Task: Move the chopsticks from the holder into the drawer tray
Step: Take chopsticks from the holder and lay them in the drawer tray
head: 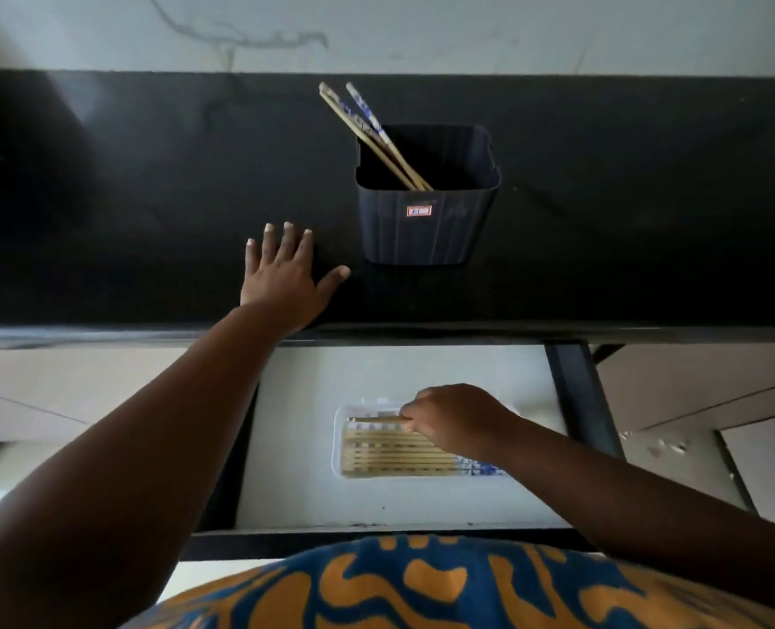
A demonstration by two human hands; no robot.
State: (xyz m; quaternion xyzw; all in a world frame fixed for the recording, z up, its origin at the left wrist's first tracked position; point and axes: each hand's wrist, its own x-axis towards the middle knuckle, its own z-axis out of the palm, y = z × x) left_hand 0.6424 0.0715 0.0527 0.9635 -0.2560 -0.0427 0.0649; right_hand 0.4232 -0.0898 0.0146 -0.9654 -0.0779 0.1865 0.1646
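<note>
Nearest, at six o'clock, a blue-and-orange patterned garment [421,587] filled the bottom edge, cut off by the frame. Just beyond it the open drawer [376,501] showed its pale floor, its right side rail dark at three o'clock. A clear tray [344,469] sat on that floor, a little right of centre, holding a row of chopsticks in the tray [394,454] laid side by side and pointing toward nine o'clock; their blue-patterned ends peeked out under the right forearm, which hid the tray's right end. The right hand [453,419] hovered over the tray's far edge, fingers curled closed around one chopstick [376,419] whose tip stuck out toward nine o'clock; whether that stick already touched the others could not be told. Farther on, the left hand [285,274] lay flat on the black countertop [149,197], fingers spread wide and gripping nothing, thumb pointing toward three o'clock, near the holder but apart from it. The dark square holder [426,224] stood at twelve o'clock from the tray, a small label on its near wall too blurred to read. Several remaining chopsticks [367,133] leaned out of it toward eleven o'clock, their lower ends hidden inside; an exact count was hard to make out. Behind, a pale veined wall [421,29] closed the view.
</note>
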